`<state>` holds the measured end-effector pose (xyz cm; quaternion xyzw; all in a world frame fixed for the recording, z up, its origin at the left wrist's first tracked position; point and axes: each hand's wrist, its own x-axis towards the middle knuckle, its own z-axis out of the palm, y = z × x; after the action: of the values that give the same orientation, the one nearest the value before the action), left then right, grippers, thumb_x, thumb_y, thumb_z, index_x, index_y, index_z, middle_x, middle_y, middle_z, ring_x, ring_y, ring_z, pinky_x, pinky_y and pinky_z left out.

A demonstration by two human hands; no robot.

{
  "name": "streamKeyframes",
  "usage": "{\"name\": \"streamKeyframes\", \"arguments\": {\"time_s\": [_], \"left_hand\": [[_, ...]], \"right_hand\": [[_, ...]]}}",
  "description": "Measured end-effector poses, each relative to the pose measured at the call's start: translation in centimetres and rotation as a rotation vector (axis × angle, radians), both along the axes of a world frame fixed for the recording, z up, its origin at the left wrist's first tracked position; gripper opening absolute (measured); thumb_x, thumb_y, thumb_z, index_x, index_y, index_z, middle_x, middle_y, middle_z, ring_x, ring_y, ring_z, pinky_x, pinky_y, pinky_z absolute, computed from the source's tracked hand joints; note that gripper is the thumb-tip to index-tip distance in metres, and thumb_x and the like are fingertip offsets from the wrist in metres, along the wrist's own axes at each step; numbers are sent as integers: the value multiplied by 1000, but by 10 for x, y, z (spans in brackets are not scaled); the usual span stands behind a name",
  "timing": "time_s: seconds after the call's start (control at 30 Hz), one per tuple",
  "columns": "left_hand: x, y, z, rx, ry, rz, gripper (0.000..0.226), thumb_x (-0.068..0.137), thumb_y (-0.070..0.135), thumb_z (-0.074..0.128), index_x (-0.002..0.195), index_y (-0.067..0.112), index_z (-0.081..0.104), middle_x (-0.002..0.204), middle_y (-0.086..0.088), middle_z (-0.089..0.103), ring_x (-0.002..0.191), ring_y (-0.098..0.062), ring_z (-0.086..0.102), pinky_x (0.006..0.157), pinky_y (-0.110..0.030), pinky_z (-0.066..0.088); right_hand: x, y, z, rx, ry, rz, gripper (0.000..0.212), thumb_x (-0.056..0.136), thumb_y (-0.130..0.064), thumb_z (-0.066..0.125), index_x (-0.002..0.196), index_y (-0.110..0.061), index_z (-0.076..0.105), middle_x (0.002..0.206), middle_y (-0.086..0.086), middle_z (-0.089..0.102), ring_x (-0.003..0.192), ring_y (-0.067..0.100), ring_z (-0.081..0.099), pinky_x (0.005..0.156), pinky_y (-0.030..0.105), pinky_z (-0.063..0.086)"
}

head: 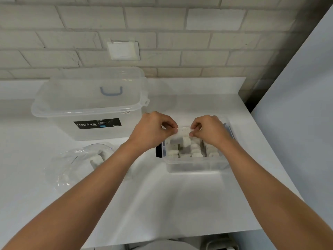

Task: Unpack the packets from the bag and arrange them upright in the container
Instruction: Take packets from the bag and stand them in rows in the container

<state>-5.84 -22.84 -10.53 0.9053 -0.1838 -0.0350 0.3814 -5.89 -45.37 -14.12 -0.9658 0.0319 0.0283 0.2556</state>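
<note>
Find the left hand (153, 130) pinching the left end of a white packet (183, 131) between thumb and curled fingers, and the right hand (209, 131) pinching the right end likewise; both clamped on that one packet, held just over the far rows of the small container (196, 166). Judge the step in hand to be seating this packet among those already placed. Advise keeping both pinches high on the top edge, turning the packet on edge before lowering, aiming for a gap near the middle, and letting go only once wedged against neighbours, so as not to topple the standing rows. Turning to receptacles, left to right. Note a clear plastic bag (72, 165) slumped on the white countertop (162, 204), holding at least one further packet (96, 159); any count beyond that impossible to confirm through the creases. Note behind it a large clear storage box (86, 112) with a black label and a blue handle showing at its far side, seemingly holding nothing, though hard to confirm through hazy plastic. Note at right the small container, clear-walled, well filled with white packets (195, 150) standing in rows, with a few dark gaps remaining. Judge the task far along but not finished.
</note>
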Motion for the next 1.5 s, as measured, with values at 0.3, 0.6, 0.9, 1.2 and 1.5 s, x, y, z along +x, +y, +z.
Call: {"name": "streamKeyframes", "arguments": {"time_s": [0.3, 0.6, 0.9, 1.2, 1.5], "left_hand": [[0, -49, -20, 344, 60, -88, 5, 85, 29, 71, 86, 31, 76, 85, 14, 72, 85, -12, 68, 68, -28, 54], [5, -78, -32, 556, -14, -152, 10, 85, 18, 64, 88, 22, 72, 90, -1, 69, 78, -26, 68, 65, -33, 50], [10, -78, -41, 703, -123, -131, 14, 89, 14, 60, 100, 17, 68, 92, -4, 65, 73, -26, 61, 59, -30, 38], [8, -63, -33, 685, -340, -140, 16, 96, 25, 61, 110, 20, 66, 93, 1, 67, 94, -22, 58, 62, -33, 40], [-48, 82, -19, 53, -260, 197, 15, 93, 31, 68, 106, 35, 72, 84, 18, 68, 70, -4, 52, 68, -29, 49]], "right_hand": [[-32, -61, 5, -283, -222, -407, 47, 97, -34, 63, 139, -13, 57, 140, 10, 49, 129, 31, 45, 88, 44, 53], [-33, -58, -13, -192, -199, -391, 40, 105, -30, 46, 140, -15, 58, 135, 11, 60, 121, 32, 56, 92, 44, 51], [-36, -57, -12, -182, -193, -387, 41, 106, -32, 44, 142, -15, 56, 133, 10, 63, 121, 31, 58, 94, 44, 51], [-36, -55, -9, -190, -147, -396, 42, 106, -33, 44, 144, -17, 54, 135, 10, 62, 122, 33, 58, 95, 47, 51], [-51, -45, 9, -143, -161, -434, 52, 107, -45, 33, 148, -16, 48, 146, 16, 51, 129, 41, 45, 105, 50, 40]]}}
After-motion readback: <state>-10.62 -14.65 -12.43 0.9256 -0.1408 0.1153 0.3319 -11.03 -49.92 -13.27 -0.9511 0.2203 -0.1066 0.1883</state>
